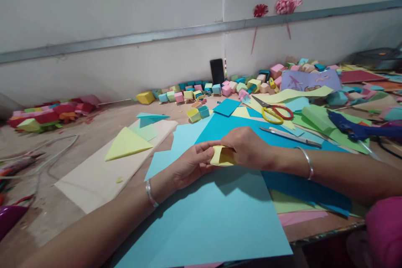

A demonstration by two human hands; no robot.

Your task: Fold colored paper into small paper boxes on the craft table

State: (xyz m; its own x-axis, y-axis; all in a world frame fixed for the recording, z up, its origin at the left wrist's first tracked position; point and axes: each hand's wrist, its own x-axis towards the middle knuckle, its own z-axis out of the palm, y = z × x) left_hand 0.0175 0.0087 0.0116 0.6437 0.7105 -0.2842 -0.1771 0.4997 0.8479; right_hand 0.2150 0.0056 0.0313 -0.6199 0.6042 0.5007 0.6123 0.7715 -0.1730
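Observation:
A small yellow paper box point(218, 155), its hollow side facing me, is held between both hands above the light blue paper sheet point(213, 213). My left hand point(191, 163) pinches its left side between thumb and fingers. At its right side, the curled fingers of my right hand point(248, 148) grip the box, with some fingertips hidden behind or inside it. Just beyond the hands lie a darker blue sheet point(210, 127) and a craft knife point(290, 137). Scissors point(273, 114) with red and yellow handles rest on paper farther back.
Small paper boxes point(179, 97) line the wall, with a phone point(217, 71) propped among them. To the right is a blue glue gun point(354, 127). Folded yellow paper point(128, 144) lies on a pale sheet point(91, 184) at left, near a white cable point(53, 163).

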